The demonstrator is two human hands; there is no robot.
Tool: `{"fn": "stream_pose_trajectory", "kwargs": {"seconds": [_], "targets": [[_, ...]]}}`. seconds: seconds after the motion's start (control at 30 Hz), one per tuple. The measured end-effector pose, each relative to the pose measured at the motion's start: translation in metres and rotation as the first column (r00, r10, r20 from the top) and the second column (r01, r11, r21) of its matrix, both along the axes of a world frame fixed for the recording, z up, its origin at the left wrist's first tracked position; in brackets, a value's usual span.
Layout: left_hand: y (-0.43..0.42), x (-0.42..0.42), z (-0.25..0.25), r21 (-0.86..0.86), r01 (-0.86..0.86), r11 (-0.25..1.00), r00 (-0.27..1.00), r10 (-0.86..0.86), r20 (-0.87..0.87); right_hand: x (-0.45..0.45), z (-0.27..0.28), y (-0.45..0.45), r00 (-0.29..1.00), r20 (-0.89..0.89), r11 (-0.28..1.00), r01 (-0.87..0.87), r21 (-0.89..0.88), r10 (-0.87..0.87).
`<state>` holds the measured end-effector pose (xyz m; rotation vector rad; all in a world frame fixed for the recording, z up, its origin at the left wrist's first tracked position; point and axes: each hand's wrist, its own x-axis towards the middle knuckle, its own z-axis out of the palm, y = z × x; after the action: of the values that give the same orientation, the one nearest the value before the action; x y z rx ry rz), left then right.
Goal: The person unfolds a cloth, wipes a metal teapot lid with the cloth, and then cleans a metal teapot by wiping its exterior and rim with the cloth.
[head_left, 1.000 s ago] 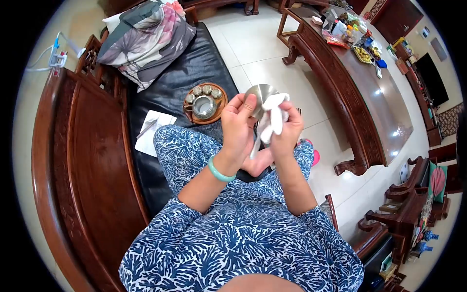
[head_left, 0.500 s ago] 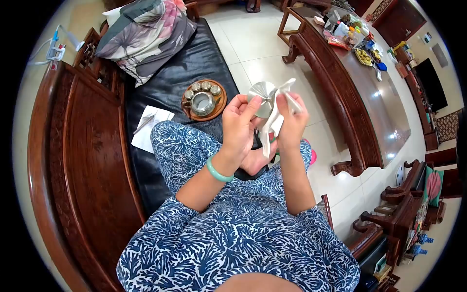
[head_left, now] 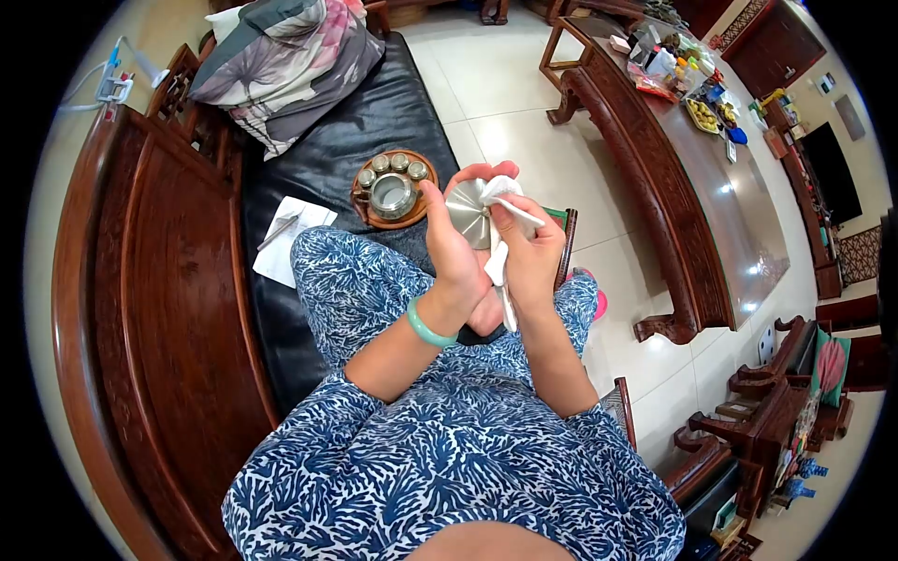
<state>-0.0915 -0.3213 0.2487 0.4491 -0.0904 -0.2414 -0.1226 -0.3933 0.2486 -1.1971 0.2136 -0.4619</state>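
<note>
- Far left of my working area, the paper (head_left: pixel 292 251) lies on the black bench seat (head_left: pixel 407 93), the slim pen-like item (head_left: pixel 279 232) on top. Neither is in use, and neither has shifted against the seat since the earlier frame.
- Next along, the round wooden tray (head_left: pixel 397 224) carries the glass teapot (head_left: pixel 393 197), four little round vessels above it. The pot's top shows no lid. That whole set sits just as it did before.
- Now my left hand (head_left: pixel 456 257): palm up and spread, fingers reaching behind the disc, thumb standing clear of its face. Half a second ago that thumb was pressing on the front, so the hold has loosened into a cradle.
- In that cradle, the round metal lid (head_left: pixel 458 211), bright side up, right of the tray and off it. Its left part is exposed and shiny; how much has been wiped, I can't tell. It's come lower and nearer the tray side than before.
- Across its right part, the white cloth (head_left: pixel 498 266), bunched at the centre, tail hanging between my wrists. Wiping looks under way, not finished. Earlier it hung by the lid's right edge; now it covers more.
- Rightmost, my right hand (head_left: pixel 531 262), thumb and fingers pinching that cloth against the lid, closer in to the middle than it was.
</note>
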Motion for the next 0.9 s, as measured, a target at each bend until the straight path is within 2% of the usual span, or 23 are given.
{"fn": "stream_pose_trajectory", "kwargs": {"seconds": [0.07, 0.13, 0.17, 0.2, 0.27, 0.3, 0.33, 0.37, 0.43, 0.47, 0.5, 0.57, 0.67, 0.7, 0.73, 0.8, 0.83, 0.87, 0.9], "targets": [[0.0, 0.0, 0.0, -0.019, -0.033, 0.999, 0.999, 0.033, -0.029, -0.002, -0.003, 0.006, 0.999, 0.038, 0.996, 0.019, -0.092, -0.015], [0.004, 0.003, -0.004, -0.09, 0.01, 0.996, 1.0, -0.01, 0.004, -0.011, 0.0, 0.01, 0.996, 0.063, 0.989, 0.063, -0.133, -0.055], [0.002, 0.0, 0.004, -0.087, -0.014, 0.996, 0.996, 0.006, -0.094, -0.014, -0.002, 0.01, 0.981, 0.125, 0.948, 0.179, -0.263, -0.15], [0.002, 0.0, 0.003, -0.087, -0.023, 0.996, 0.995, 0.014, -0.095, -0.015, -0.005, 0.011, 0.954, 0.198, 0.879, 0.287, -0.381, -0.225], [0.002, 0.003, 0.001, -0.152, -0.044, 0.987, 0.997, 0.034, -0.064, -0.017, -0.013, 0.01, 0.936, 0.264, 0.873, 0.32, -0.367, -0.232], [0.006, 0.006, -0.002, -0.159, 0.033, 0.987, 0.998, -0.024, 0.055, -0.026, -0.013, 0.01, 0.946, 0.248, 0.774, 0.316, -0.548, -0.21], [0.007, 0.008, -0.001, -0.159, 0.034, 0.987, 0.998, -0.025, 0.055, -0.03, -0.012, 0.01, 0.954, 0.226, 0.642, 0.298, -0.706, -0.194], [0.008, 0.01, 0.001, -0.114, 0.114, 0.987, 0.987, -0.1, 0.122, -0.028, -0.013, 0.01, 0.944, 0.27, 0.628, 0.328, -0.706, -0.19], [0.007, 0.012, 0.005, -0.022, 0.255, 0.967, 0.932, -0.239, 0.273, -0.03, -0.01, 0.013, 0.892, 0.424, 0.503, 0.442, -0.743, -0.157], [0.006, 0.009, 0.008, -0.02, 0.257, 0.966, 0.932, -0.243, 0.271, -0.028, -0.007, 0.014, 0.858, 0.492, 0.425, 0.503, -0.753, -0.144], [0.004, 0.006, 0.012, -0.015, 0.269, 0.963, 0.925, -0.254, 0.283, -0.027, -0.004, 0.015, 0.858, 0.492, 0.425, 0.503, -0.753, -0.144], [0.002, 0.005, 0.013, 0.021, 0.257, 0.966, 0.907, -0.248, 0.341, -0.025, 0.002, 0.018, 0.835, 0.52, 0.318, 0.549, -0.773, -0.178], [0.005, 0.008, 0.008, 0.001, 0.273, 0.962, 0.887, -0.252, 0.388, -0.027, 0.003, 0.02, 0.857, 0.489, 0.308, 0.515, -0.8, -0.163], [0.004, 0.009, 0.006, -0.075, 0.309, 0.948, 0.886, -0.259, 0.386, -0.026, 0.003, 0.021, 0.848, 0.502, 0.295, 0.531, -0.795, -0.174], [0.006, 0.008, 0.008, -0.073, 0.309, 0.948, 0.885, -0.259, 0.387, -0.027, 0.004, 0.018, 0.847, 0.502, 0.297, 0.532, -0.793, -0.175], [0.014, 0.006, 0.016, -0.135, 0.314, 0.94, 0.937, -0.284, 0.204, -0.029, 0.006, 0.009, 0.869, 0.494, 0.293, 0.469, -0.833, 0.016], [0.018, 0.005, 0.02, -0.148, 0.309, 0.939, 0.943, -0.284, 0.172, -0.03, 0.001, 0.006, 0.878, 0.479, 0.32, 0.449, -0.834, 0.015], [0.021, 0.002, 0.024, -0.025, 0.303, 0.953, 0.952, -0.301, 0.056, -0.027, -0.008, 0.004, 0.872, 0.488, 0.434, 0.454, -0.778, -0.037], [0.02, 0.002, 0.025, -0.025, 0.301, 0.953, 0.953, -0.3, 0.038, -0.028, -0.01, 0.002, 0.869, 0.492, 0.44, 0.464, -0.769, -0.056]]}}
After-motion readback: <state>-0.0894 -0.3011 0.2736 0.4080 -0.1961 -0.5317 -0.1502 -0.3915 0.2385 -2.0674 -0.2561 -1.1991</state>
